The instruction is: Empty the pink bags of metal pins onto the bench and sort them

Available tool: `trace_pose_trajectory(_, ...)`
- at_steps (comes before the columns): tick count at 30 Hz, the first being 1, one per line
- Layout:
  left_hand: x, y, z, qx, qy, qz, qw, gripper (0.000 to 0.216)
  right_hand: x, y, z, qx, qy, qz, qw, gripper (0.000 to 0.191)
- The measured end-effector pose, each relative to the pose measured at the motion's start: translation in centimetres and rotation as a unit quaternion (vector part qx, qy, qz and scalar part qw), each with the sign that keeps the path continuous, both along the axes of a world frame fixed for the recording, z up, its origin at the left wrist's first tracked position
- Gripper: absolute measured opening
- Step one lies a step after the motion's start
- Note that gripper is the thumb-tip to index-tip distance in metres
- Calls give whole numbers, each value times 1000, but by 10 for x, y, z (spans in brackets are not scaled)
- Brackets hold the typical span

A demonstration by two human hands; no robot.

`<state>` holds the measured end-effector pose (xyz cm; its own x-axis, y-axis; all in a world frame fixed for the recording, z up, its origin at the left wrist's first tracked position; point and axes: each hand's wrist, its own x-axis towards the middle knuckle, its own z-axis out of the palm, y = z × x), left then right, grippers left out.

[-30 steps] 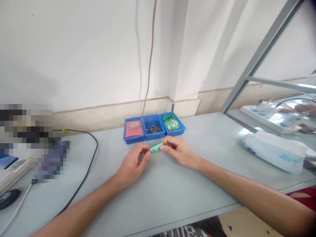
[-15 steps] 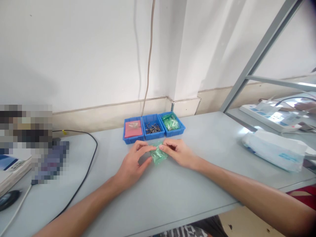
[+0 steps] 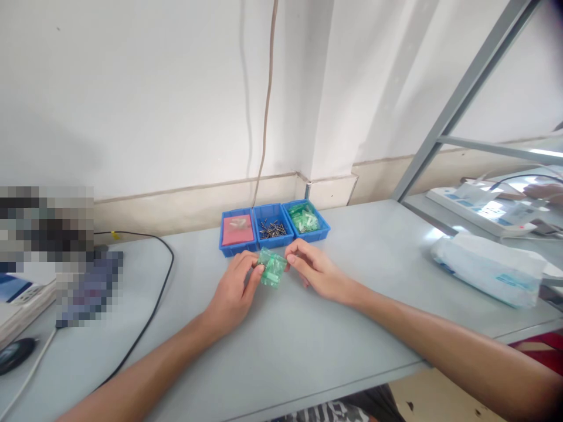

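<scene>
The left hand (image 3: 235, 284) pinches the left edge of a small green plastic bag (image 3: 272, 269) between thumb and fingers, above the desk (image 3: 308, 346). The right hand (image 3: 319, 272) has its thumb and forefinger together at the bag's right edge; whether it grips the film cannot be told. Just behind the hands, three blue bins stand side by side, between them and the wall (image 3: 153, 88): the left bin (image 3: 240, 252) holds a pink packet (image 3: 236, 232), the middle one small metal pins (image 3: 273, 228), the right one more green bags (image 3: 303, 218). A black cable (image 3: 169, 269) curves across the desk at left, near a black mouse (image 3: 17, 354). Well to the right lies a white-and-blue plastic pack (image 3: 488, 269), near a slanting metal post (image 3: 461, 105).
</scene>
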<state>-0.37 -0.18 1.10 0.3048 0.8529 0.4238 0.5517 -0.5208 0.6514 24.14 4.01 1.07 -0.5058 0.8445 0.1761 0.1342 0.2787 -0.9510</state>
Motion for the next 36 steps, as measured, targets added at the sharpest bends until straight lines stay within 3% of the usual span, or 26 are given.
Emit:
trace_pose_trajectory(6,0,0,0,-11,3,-10,1000,28,1,-4,4,5,-9,4,1000,29)
trace_pose_trajectory(12,-1,0,-1,-12,11,-12,1000,28,2,-5,6,113,-95,32,989,15)
trace_pose_trajectory(19,2,-2,0,-15,-15,-30,999,31,0,-10,7,152,-193,75,967,56)
trace_pose_trajectory(24,5,-4,2,-74,-39,-36,996,39,1,-13,11,201,-210,63,955,32)
trace_pose_trajectory(29,5,-4,6,-71,-22,-33,997,44,3,-10,12,280,-187,65,939,3)
trace_pose_trajectory(36,2,-6,3,-84,-37,0,996,37,1,-8,10,259,-143,32,955,27)
